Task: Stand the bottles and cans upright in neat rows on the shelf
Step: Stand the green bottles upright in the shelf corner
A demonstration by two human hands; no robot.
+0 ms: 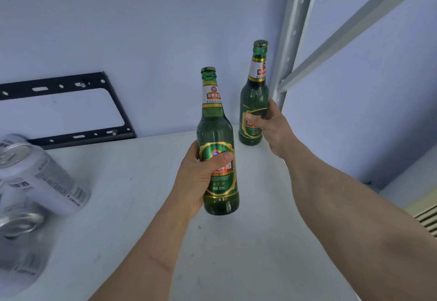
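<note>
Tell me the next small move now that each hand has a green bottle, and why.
Probably set the left hand's nearer green glass bottle down beside the far green glass bottle, which the right hand holds upright in the white shelf's back corner.

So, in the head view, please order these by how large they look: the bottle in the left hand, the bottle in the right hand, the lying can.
1. Left-hand bottle
2. Right-hand bottle, probably the same size, only farther away
3. Lying can, blurred and cut by the edge, so unsure
</note>
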